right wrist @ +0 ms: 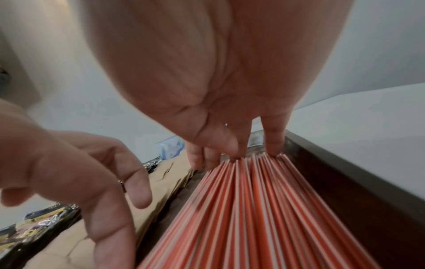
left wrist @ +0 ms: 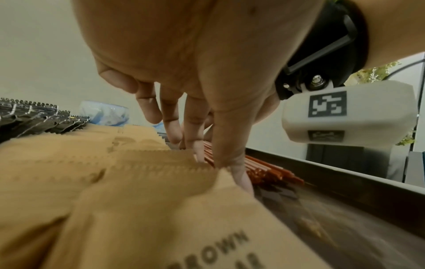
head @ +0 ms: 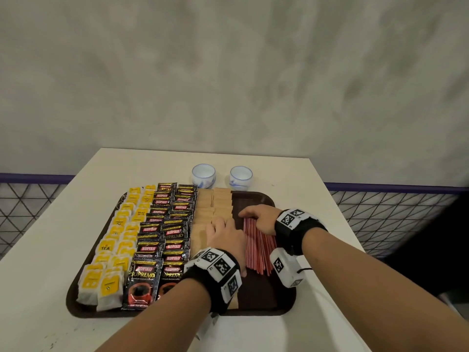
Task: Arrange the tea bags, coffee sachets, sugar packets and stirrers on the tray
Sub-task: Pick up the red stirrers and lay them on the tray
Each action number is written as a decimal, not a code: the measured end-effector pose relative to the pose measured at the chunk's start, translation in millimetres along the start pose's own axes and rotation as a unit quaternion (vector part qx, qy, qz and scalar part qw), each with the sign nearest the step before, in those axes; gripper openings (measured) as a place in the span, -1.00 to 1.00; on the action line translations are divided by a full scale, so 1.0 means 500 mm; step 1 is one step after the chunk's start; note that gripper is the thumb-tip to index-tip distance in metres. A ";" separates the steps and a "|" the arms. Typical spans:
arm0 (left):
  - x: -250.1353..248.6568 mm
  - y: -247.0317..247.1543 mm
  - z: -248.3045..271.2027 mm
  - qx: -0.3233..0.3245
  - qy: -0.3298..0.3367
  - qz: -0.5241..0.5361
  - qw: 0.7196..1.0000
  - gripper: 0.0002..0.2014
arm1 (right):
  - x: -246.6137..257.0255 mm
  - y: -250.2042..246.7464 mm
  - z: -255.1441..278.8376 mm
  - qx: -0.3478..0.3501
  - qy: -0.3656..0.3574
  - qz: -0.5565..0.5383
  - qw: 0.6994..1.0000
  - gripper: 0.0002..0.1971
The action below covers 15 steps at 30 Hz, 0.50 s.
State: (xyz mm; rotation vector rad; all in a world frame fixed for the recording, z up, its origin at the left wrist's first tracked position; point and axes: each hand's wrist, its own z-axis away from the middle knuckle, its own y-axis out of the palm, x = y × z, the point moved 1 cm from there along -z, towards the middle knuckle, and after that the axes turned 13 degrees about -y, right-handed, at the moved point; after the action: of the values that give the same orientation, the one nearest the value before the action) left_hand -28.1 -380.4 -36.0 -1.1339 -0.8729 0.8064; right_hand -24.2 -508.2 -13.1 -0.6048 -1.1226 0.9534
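Note:
A dark brown tray (head: 256, 298) holds rows of yellow tea bags (head: 111, 247), black Kopiko coffee sachets (head: 165, 232), brown sugar packets (head: 205, 212) and a bundle of red-and-white striped stirrers (head: 258, 247) on its right side. My left hand (head: 223, 232) lies over the seam between packets and stirrers. Its straight fingers (left wrist: 197, 149) touch the left side of the stirrers (left wrist: 264, 171), beside the sugar packets (left wrist: 115, 182). My right hand (head: 253, 214) reaches over the bundle, and its fingertips (right wrist: 273, 145) press on the far ends of the stirrers (right wrist: 253, 209).
Two small white-and-blue cups (head: 203, 176) (head: 241, 177) stand on the white table just beyond the tray. The tray's raised right rim (right wrist: 345, 182) runs close beside the stirrers. A wall and a wire-mesh fence lie past the table's edges.

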 end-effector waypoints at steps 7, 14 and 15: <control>0.003 -0.003 -0.003 -0.001 0.001 0.036 0.999 -0.29 | -0.012 0.003 -0.004 -0.020 0.005 -0.016 1.000 -0.29; -0.001 -0.005 0.006 0.002 0.020 0.003 1.000 -0.19 | -0.015 0.011 -0.022 -0.014 0.013 -0.045 0.999 -0.29; -0.004 -0.006 0.007 -0.003 0.022 0.005 1.000 -0.20 | -0.014 0.012 -0.024 -0.016 0.011 -0.055 0.998 -0.29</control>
State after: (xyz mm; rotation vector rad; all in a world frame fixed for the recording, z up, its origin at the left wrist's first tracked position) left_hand -31.8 -381.3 -32.9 -1.1571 -0.8348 0.7846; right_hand -15.7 -510.5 -25.4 -0.5726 -1.1421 0.8345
